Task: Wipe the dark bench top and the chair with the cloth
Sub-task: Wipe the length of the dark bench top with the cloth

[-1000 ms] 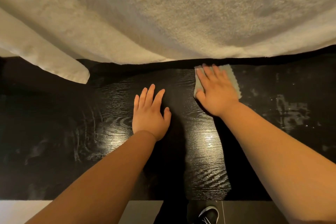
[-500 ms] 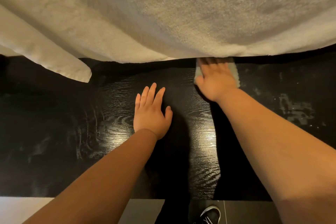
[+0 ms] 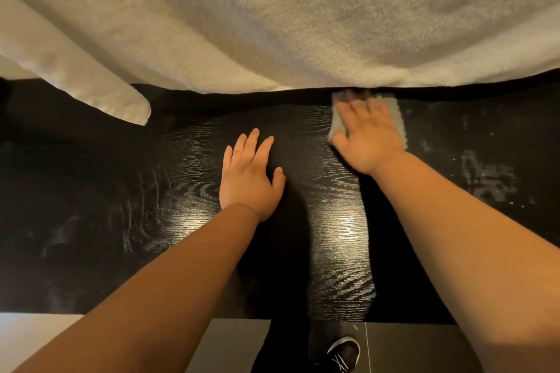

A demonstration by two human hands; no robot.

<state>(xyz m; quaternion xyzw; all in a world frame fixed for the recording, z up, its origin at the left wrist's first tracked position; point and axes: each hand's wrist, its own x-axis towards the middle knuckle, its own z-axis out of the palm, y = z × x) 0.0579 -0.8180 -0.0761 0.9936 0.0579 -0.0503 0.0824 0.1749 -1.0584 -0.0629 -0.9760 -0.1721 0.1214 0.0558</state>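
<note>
Ahead of me a cream fluffy blanket (image 3: 303, 24) hangs in soft folds under warm light, and below me my black shoe (image 3: 344, 353) stands on grey floor tiles (image 3: 230, 345), a pale patch (image 3: 36, 330) farther left.

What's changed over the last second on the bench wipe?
The right hand, pressing flat on the cloth, slid it away across the bench top to the hem of the towel. The left hand stayed flat on the bench top.

Bedroom or hotel room — plush white bedding (image 3: 303, 24) over a dark wood-grain bench top (image 3: 121, 191), grey floor tiles (image 3: 236, 342).
</note>
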